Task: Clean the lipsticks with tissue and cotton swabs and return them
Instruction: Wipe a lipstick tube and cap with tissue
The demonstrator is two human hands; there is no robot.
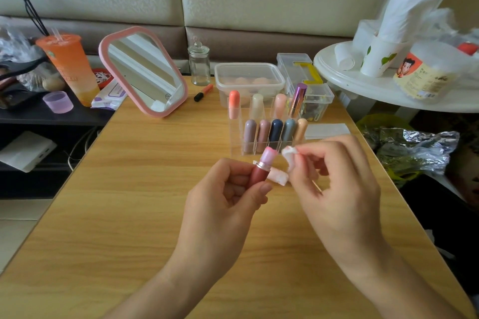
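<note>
We grip an uncapped lipstick (260,172) in our left hand (228,196): dark-red tube, pink bullet up, just in front of the clear organizer (234,137). Right hand (337,189) pinches a wadded tissue (289,160) beside the tip. Organizer holds nine capped lipsticks (275,132); behind it, a lidded tub (248,69) w/ peach sponges.

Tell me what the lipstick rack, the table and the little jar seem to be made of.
Rack: clear hard plastic, likely acrylic; the lipsticks show through its glossy walls. Table: wood or wood-look laminate, matte, with straight pale grain lines. Jar: probably glass, see-through with bright glints and a knobbed lid.
</note>
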